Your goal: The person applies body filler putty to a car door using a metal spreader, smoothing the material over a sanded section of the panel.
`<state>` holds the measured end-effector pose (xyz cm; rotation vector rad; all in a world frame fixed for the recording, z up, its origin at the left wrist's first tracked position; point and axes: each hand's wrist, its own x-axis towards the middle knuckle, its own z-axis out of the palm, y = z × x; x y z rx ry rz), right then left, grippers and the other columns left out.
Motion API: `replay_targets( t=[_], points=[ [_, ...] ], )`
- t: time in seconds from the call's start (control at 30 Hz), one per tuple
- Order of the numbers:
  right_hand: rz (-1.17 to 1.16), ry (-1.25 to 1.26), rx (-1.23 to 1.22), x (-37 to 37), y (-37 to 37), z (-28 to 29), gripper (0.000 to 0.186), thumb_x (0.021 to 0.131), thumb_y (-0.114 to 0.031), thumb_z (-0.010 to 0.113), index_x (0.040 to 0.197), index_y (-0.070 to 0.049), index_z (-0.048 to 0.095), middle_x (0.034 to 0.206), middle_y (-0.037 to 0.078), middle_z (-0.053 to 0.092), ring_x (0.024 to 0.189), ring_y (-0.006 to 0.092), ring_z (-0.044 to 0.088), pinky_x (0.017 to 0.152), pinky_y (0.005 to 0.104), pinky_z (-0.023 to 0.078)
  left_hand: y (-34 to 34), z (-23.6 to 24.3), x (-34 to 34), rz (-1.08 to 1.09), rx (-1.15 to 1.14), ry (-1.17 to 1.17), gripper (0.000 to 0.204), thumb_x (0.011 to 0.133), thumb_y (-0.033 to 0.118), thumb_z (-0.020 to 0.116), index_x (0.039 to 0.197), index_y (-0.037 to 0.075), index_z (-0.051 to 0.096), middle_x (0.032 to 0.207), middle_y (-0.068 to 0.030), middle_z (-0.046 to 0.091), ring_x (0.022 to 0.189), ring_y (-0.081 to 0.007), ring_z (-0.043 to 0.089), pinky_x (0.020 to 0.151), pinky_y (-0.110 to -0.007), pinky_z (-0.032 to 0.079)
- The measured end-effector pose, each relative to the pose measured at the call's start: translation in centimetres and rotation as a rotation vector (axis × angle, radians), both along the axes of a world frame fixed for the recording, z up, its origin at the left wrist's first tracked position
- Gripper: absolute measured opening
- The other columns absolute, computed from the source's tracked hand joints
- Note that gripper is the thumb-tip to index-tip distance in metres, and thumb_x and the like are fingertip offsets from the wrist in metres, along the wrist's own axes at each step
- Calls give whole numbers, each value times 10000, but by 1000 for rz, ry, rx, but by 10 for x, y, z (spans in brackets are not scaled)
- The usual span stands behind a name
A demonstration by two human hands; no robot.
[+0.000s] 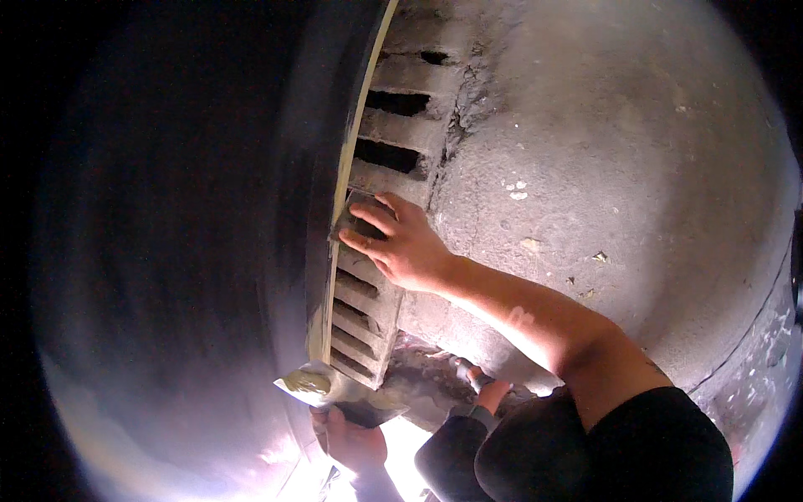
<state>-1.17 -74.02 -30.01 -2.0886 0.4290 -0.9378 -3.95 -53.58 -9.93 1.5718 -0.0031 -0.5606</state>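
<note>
My right hand (400, 238) has its fingers curled over a small dark flat piece (365, 224), perhaps a spreader. I cannot make out its exact kind. The piece presses against the edge of a large dark smooth panel (192, 217), where a yellowish strip of paste-like material (343, 171) runs along the rim. Lower down, my left hand (355, 439) grips a flat board (364, 408) from beneath, its thumb side near the panel. A lump of yellowish-green paste (308, 383) sits on the board's left end.
A slotted concrete drain grate (389, 130) runs beside the panel's edge, with dark openings. Right of it spreads rough concrete floor (569, 151) with cracks and small bits of debris (600, 257). My foot (481, 381) rests near the grate's lower end. Bright light glares at the bottom.
</note>
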Motion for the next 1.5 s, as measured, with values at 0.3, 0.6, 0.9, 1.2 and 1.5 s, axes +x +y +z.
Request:
replay_targets(
  t=[0.3, 0.6, 0.9, 1.2, 1.5],
  points=[
    [-263, 26, 4, 7, -88, -6, 531, 745, -125, 711, 1251, -206, 571, 1306, 130, 450, 1201, 368, 420, 1012, 493, 383, 16, 3, 6, -17, 75, -53, 400, 916, 131, 503, 1313, 91, 470, 1303, -91, 522, 1203, -265, 493, 1060, -471, 367],
    [-31, 16, 33, 3, -32, -5, 543, 725, -99, 721, 1235, -228, 585, 1328, 129, 425, 1220, 375, 410, 986, 503, 397, -1, 2, 4, -23, -15, -15, 431, 921, 126, 500, 1344, 77, 430, 1327, -108, 503, 1219, -270, 486, 1067, -469, 362],
    [-139, 69, 28, 7, -63, -13, 546, 727, -131, 727, 1235, -272, 586, 1334, 111, 430, 1235, 382, 401, 978, 509, 421, 8, 0, 6, -47, 91, -30, 461, 918, 130, 505, 1368, 89, 415, 1349, -113, 487, 1254, -290, 457, 1089, -499, 332],
    [-297, -51, 38, 6, -108, -1, 529, 731, -78, 706, 1227, -225, 598, 1298, 145, 457, 1165, 363, 453, 977, 472, 421, 0, 0, 3, -90, 35, -23, 462, 911, 128, 500, 1364, 79, 421, 1347, -121, 490, 1252, -299, 458, 1100, -487, 316],
    [183, 34, 264, -38, -48, 8, 516, 825, -145, 664, 1323, -203, 542, 1371, 189, 417, 1258, 365, 397, 1043, 435, 372, 0, -11, 4, -89, 190, -164, 437, 903, 88, 500, 1336, 78, 437, 1312, -103, 514, 1200, -292, 501, 1041, -473, 393]
  ],
)
